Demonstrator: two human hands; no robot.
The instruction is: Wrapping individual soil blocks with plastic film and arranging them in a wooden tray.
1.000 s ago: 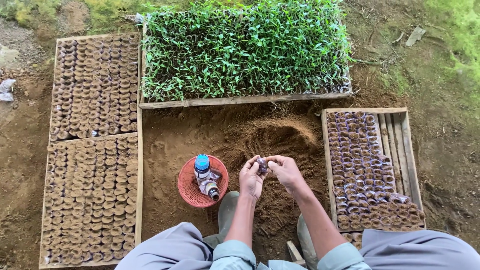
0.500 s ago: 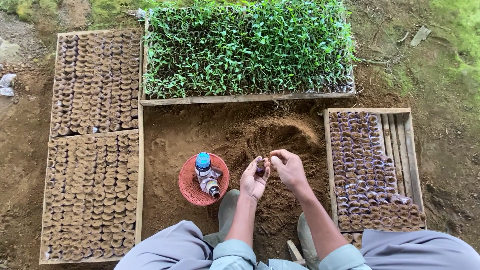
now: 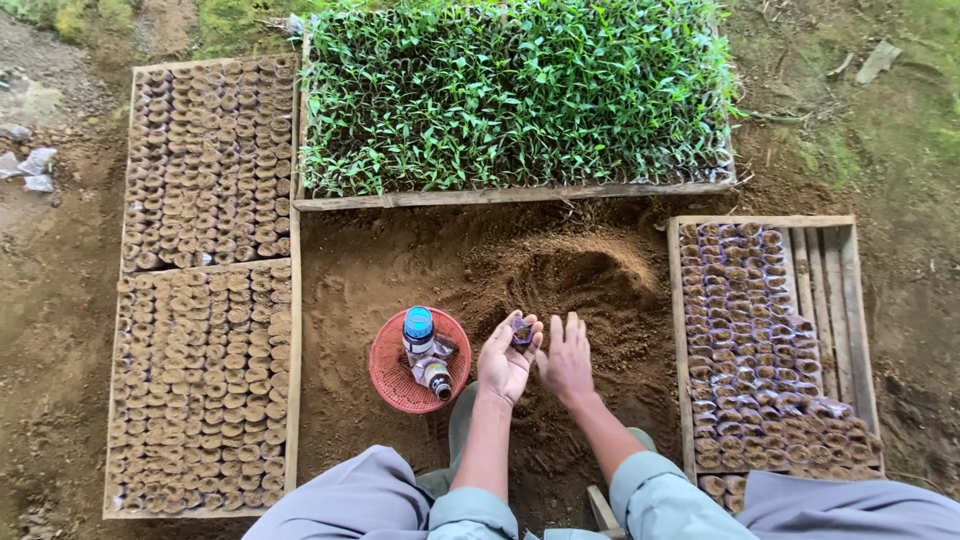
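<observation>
Biggest thing up top: a wooden tray of green seedlings [image 3: 520, 95] fills the far edge of the bare ground [image 3: 380, 260], leaves packed thick. Down the left edge run two wooden trays of soil-filled pots [image 3: 205, 290], one behind the other, every cell brown and full. Over on the right edge sits a slatted wooden crate [image 3: 835, 270], its left part and near end crowded with small dark bags of soil [image 3: 745, 330], bare slats showing along its right side. In the middle of the ground, a loose mound of brown soil [image 3: 590, 275] with a scooped hollow, just beyond the hands. Near the centre, left of the hands, a round red basket [image 3: 392, 375] holds two small bottles, one with a blue cap [image 3: 418, 322]. Now the hands: the left hand [image 3: 505, 362] is palm up, fingers curled around a small dark bag [image 3: 521, 330] held at the fingertips, right over the soil at the mound's near edge. The right hand [image 3: 568, 362] lies just beside it, palm down, fingers straight and slightly apart, gripping nothing, its thumb side close to the bag. Grey sleeves and knees frame the near edge.
</observation>
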